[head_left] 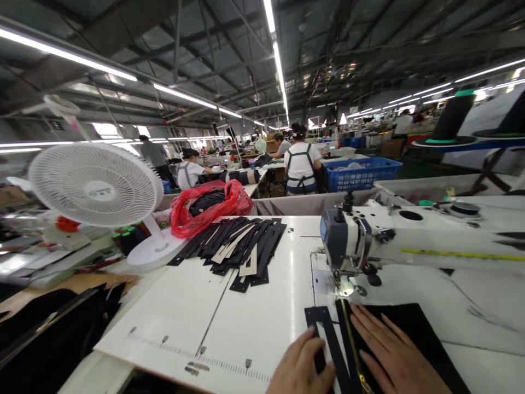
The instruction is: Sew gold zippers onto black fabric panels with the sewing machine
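Observation:
My left hand [302,365] is closed, thumb and fingers curled at the left edge of a black slotted strip [333,339] lying on the white sewing table. To its right, my right hand [396,350] lies flat with fingers stretched over a piece of black fabric [414,320]. A gold-toothed zipper [351,345] runs along the fabric's left side, its pull close to the bottom of the view. Just beyond both pieces is the sewing machine [348,235], its lit needle area above the fabric's far edge.
A pile of black slotted strips [241,246], a few showing beige backs, covers the table's far left. Behind it stand a red plastic bag [180,219] of dark pieces and a white fan [98,186]. Past the table are a blue crate [361,174] and several people at work.

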Available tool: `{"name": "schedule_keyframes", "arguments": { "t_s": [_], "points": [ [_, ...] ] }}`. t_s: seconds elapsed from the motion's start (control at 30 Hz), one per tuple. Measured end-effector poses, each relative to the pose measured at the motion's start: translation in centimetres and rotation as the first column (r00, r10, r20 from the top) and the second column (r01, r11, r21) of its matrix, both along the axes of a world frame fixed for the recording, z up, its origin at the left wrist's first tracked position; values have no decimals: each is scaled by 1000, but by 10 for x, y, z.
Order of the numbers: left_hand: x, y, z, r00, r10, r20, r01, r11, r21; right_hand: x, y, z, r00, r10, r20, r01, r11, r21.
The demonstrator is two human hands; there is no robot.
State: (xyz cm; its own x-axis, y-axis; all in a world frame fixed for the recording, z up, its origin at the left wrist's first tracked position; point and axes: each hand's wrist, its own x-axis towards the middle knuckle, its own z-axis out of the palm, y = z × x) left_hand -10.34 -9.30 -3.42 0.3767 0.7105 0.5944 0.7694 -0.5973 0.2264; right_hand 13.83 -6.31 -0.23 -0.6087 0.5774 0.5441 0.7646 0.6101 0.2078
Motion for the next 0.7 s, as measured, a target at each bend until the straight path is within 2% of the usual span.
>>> {"name": "schedule_keyframes", "arguments": {
  "t_s": [0.07,0.1,0.17,0.23,0.33,0.43,0.53,0.7],
  "points": [
    [-6,11,24,961,-242,-136,250,967,44,-1,-5,0,1000,-25,-5,25,998,-61],
    [-9,18,35,949,-282,-137,292,955,52,-2,-7,-1,999,-38,-6,37,996,-83],
    [-13,29,51,959,-283,-27,283,959,15,-3,-10,-1,998,-61,-1,60,991,-120],
    [-14,37,59,961,-253,112,253,967,12,-4,-12,1,998,-67,-1,66,986,-154],
    [-1,40,61,946,-288,152,282,958,56,-7,-12,6,998,-56,-26,49,976,-212],
    [22,40,56,944,-329,-2,328,942,66,-7,-12,9,998,-43,-39,32,967,-253],
    [38,42,50,942,-300,-150,308,951,32,-7,-12,9,999,-45,-23,37,965,-259],
    [38,46,48,922,-311,-230,311,950,-38,-10,-11,11,995,-81,-55,63,960,-274]
  ]
}}
